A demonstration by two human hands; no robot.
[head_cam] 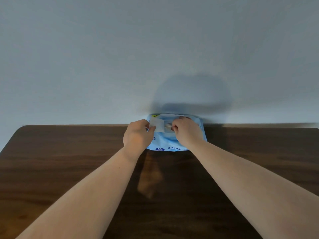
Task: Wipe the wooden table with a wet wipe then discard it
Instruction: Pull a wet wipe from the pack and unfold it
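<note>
head view, our left hand (138, 133) pinched back the flap (158, 125) of the wipes pack (172, 145), our right hand (185, 130) gripped a wipe (168, 125), dark wooden surface (69, 161) beneath

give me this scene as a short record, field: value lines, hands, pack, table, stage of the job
surface: dark wooden table against a pale wall
pack: blue wet wipe pack at the table's far edge, by the wall
flap: peeled open, pinched by the left hand
right hand: fingers at the pack's opening, on a wipe
wipe: not yet out of the pack
stage: wiping not yet begun
bin: none in view
</note>
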